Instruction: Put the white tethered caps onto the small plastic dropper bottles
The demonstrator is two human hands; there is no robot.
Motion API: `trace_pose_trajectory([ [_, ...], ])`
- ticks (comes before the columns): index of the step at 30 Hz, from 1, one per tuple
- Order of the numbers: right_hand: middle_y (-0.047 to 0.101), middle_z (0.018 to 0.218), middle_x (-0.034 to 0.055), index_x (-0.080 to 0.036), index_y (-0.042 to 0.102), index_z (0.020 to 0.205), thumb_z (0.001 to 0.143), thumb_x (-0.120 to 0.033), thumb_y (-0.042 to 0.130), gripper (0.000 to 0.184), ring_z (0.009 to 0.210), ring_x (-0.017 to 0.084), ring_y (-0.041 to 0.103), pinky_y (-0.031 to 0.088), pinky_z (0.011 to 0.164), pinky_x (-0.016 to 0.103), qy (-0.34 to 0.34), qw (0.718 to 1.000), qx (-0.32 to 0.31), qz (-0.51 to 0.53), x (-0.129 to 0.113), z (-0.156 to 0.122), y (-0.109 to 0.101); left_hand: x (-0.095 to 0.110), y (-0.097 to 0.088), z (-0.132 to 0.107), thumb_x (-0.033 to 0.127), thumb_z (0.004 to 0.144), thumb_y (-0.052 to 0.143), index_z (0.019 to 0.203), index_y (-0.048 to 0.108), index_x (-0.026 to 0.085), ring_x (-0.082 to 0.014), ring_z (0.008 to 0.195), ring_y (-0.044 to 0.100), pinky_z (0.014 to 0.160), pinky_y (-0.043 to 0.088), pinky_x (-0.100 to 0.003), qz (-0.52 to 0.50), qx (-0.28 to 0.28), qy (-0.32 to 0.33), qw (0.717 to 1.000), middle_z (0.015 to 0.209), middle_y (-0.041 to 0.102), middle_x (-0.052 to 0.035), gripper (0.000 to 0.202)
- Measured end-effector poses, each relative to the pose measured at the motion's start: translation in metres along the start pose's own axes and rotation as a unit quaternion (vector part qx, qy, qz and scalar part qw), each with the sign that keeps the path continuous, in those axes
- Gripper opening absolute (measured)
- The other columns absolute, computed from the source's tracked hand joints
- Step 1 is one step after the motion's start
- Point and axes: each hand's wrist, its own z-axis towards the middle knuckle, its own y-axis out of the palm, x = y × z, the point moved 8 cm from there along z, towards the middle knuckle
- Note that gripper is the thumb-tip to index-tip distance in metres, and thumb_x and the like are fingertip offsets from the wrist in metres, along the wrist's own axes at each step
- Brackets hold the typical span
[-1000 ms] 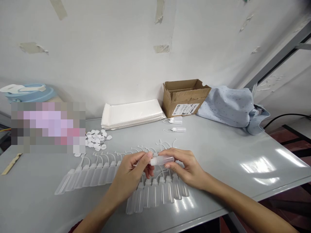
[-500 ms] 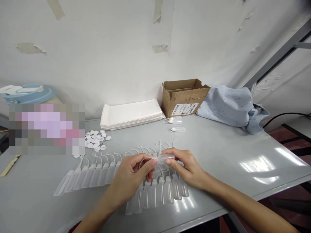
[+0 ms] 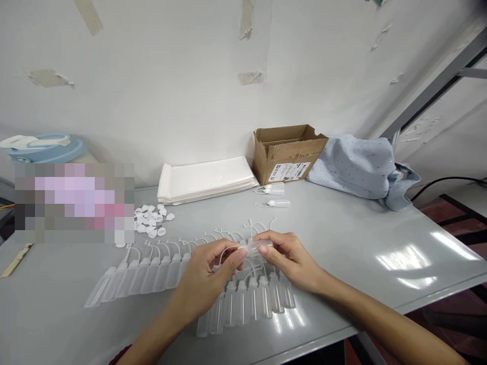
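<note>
Both my hands hold one small clear plastic squeeze bottle [image 3: 257, 247] just above the grey table [image 3: 342, 238]. My right hand [image 3: 292, 261] pinches the bottle's body. My left hand [image 3: 211, 276] pinches its cap end, where a thin white tether loops out. Under my hands lie two rows of the same clear bottles [image 3: 243, 304] with white tethered caps, the other row [image 3: 140, 274] running off to the left.
A pile of loose white caps [image 3: 152, 220] lies at the left. A stack of white bags [image 3: 205, 178], an open cardboard box [image 3: 287, 152], two single bottles [image 3: 276, 196] and a light blue cloth bag [image 3: 361, 167] line the wall. The table's front edge runs near my forearms.
The bottle has shifted slightly up and right between my fingers, and my left fingers have moved on its cap end. Everything else stays as it was.
</note>
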Motion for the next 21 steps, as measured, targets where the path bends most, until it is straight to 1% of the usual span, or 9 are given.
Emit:
trace_pose_trajectory([
  [7, 0.037, 0.056, -0.0055, -0.013, 0.064, 0.095, 0.09, -0.04, 0.051, 0.03, 0.05, 0.009, 0.034, 0.028, 0.047, 0.022, 0.043, 0.997, -0.018, 0.064, 0.011, 0.001, 0.005, 0.012, -0.001, 0.0, 0.036, 0.09, 0.05, 0.081, 0.065, 0.02, -0.0133, 0.065, 0.057, 0.063, 0.045, -0.024, 0.091, 0.026, 0.088, 0.992, 0.07, 0.064, 0.0006, 0.024],
  [9, 0.041, 0.058, -0.0049, -0.015, 0.063, 0.096, 0.09, -0.039, 0.052, 0.027, 0.052, 0.009, 0.037, 0.03, 0.049, 0.022, 0.03, 0.998, 0.005, 0.058, 0.013, 0.006, -0.004, 0.013, -0.006, 0.002, 0.037, 0.089, 0.05, 0.083, 0.066, 0.021, -0.014, 0.069, 0.059, 0.064, 0.046, -0.024, 0.115, 0.039, 0.095, 0.988, 0.076, 0.067, 0.0, 0.023],
  [10, 0.044, 0.06, -0.0043, -0.016, 0.063, 0.097, 0.09, -0.039, 0.052, 0.026, 0.053, 0.01, 0.04, 0.032, 0.051, 0.023, 0.017, 0.998, 0.036, 0.044, 0.014, 0.009, -0.015, 0.011, -0.012, 0.004, 0.038, 0.089, 0.049, 0.085, 0.067, 0.022, -0.0148, 0.071, 0.061, 0.063, 0.047, -0.024, 0.126, 0.052, 0.084, 0.987, 0.081, 0.068, -0.0006, 0.024],
  [11, 0.05, 0.064, -0.0031, -0.017, 0.062, 0.1, 0.089, -0.038, 0.052, 0.025, 0.056, 0.011, 0.044, 0.035, 0.054, 0.024, 0.002, 0.996, 0.083, 0.023, 0.016, 0.011, -0.03, 0.007, -0.022, 0.006, 0.04, 0.088, 0.049, 0.087, 0.067, 0.022, -0.0161, 0.074, 0.063, 0.062, 0.048, -0.024, 0.139, 0.072, 0.065, 0.985, 0.086, 0.07, -0.0013, 0.026],
  [13, 0.055, 0.068, -0.0019, -0.019, 0.061, 0.106, 0.089, -0.038, 0.052, 0.027, 0.06, 0.013, 0.049, 0.04, 0.06, 0.026, -0.025, 0.98, 0.196, -0.019, 0.02, 0.014, -0.067, -0.006, -0.053, 0.008, 0.044, 0.087, 0.047, 0.091, 0.068, 0.023, -0.0189, 0.079, 0.065, 0.061, 0.049, -0.025, 0.186, 0.14, 0.013, 0.972, 0.094, 0.071, -0.0026, 0.03],
  [15, 0.064, 0.083, 0.0022, -0.02, 0.062, 0.109, 0.088, -0.039, 0.053, 0.029, 0.071, 0.016, 0.055, 0.043, 0.068, 0.03, -0.038, 0.955, 0.282, -0.088, 0.028, 0.016, -0.1, -0.017, -0.09, 0.007, 0.043, 0.085, 0.043, 0.096, 0.067, 0.021, -0.0209, 0.082, 0.065, 0.066, 0.05, -0.029, 0.286, 0.217, -0.022, 0.933, 0.1, 0.07, -0.0044, 0.034],
  [17, 0.067, 0.103, 0.0063, -0.021, 0.063, 0.109, 0.087, -0.038, 0.053, 0.03, 0.088, 0.021, 0.059, 0.044, 0.079, 0.034, -0.042, 0.93, 0.318, -0.181, 0.036, 0.019, -0.121, -0.026, -0.117, 0.007, 0.038, 0.086, 0.034, 0.103, 0.065, 0.017, -0.0245, 0.092, 0.061, 0.079, 0.049, -0.034, 0.442, 0.238, -0.05, 0.864, 0.104, 0.068, -0.0085, 0.041],
  [19, 0.067, 0.111, 0.0088, -0.02, 0.063, 0.111, 0.089, -0.039, 0.048, 0.033, 0.098, 0.024, 0.058, 0.044, 0.083, 0.038, -0.032, 0.91, 0.324, -0.256, 0.046, 0.023, -0.131, -0.037, -0.137, 0.006, 0.036, 0.085, 0.034, 0.105, 0.065, 0.01, -0.0324, 0.104, 0.056, 0.09, 0.043, -0.043, 0.482, 0.24, -0.068, 0.84, 0.104, 0.066, -0.0163, 0.045],
  [21, 0.067, 0.112, 0.0108, -0.018, 0.062, 0.113, 0.089, -0.038, 0.045, 0.035, 0.1, 0.026, 0.057, 0.044, 0.086, 0.041, -0.02, 0.904, 0.319, -0.285, 0.056, 0.027, -0.133, -0.045, -0.148, 0.004, 0.038, 0.085, 0.035, 0.103, 0.066, 0.01, -0.036, 0.101, 0.056, 0.086, 0.043, -0.046, 0.496, 0.231, -0.09, 0.832, 0.1, 0.066, -0.0186, 0.046],
])
